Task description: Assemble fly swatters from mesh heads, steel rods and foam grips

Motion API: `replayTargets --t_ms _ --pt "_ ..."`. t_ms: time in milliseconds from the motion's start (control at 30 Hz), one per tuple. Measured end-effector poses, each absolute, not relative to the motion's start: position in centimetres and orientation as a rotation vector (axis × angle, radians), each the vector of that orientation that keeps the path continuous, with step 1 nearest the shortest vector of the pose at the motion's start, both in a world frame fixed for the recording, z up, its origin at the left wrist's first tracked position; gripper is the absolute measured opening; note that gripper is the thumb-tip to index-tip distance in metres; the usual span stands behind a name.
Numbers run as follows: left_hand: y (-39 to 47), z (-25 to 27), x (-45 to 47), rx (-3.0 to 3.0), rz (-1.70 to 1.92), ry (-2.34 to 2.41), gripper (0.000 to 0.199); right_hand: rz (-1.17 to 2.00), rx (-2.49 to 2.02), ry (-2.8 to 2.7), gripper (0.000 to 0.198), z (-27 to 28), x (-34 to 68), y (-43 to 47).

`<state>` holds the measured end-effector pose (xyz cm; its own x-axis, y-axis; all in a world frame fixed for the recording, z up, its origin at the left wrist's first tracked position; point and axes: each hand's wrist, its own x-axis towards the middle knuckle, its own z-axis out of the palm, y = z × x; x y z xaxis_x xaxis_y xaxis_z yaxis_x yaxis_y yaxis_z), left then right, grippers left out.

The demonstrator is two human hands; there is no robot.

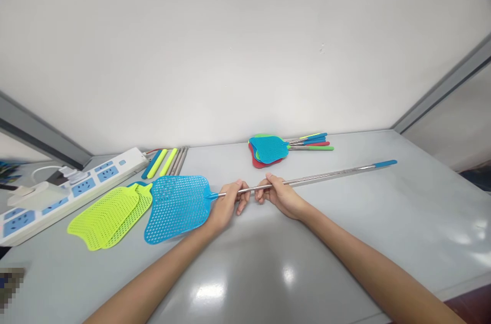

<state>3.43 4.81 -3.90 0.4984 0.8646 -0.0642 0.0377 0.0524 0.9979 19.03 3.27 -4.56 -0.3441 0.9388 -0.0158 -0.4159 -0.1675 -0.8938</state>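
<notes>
Blue swatter (178,207) has its metal shaft (329,175) pinched by left grip (228,201) and right grip (280,195).

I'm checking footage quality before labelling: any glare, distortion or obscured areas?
Head view: bright glare spots on the grey table, including between the forearms; head view: side posts slant outward, perhaps wide-lens distortion; head view: a pixelated patch hides the lower-left edge; the held blue swatter's mesh remains readable.
</notes>
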Motion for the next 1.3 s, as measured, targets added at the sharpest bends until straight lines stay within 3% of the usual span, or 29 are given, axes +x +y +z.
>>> replayTargets --t_ms 767,1300 --pt "3.7 -2.5 3.8 1.604 0.607 0.749 0.048 1.632 -0.815 -1.499 0.054 -4.5 19.3 2.6" --pt "4.0 -3.3 3.9 1.594 0.726 0.884 0.044 1.626 -0.794 -1.339 0.046 -4.6 19.1 2.9"
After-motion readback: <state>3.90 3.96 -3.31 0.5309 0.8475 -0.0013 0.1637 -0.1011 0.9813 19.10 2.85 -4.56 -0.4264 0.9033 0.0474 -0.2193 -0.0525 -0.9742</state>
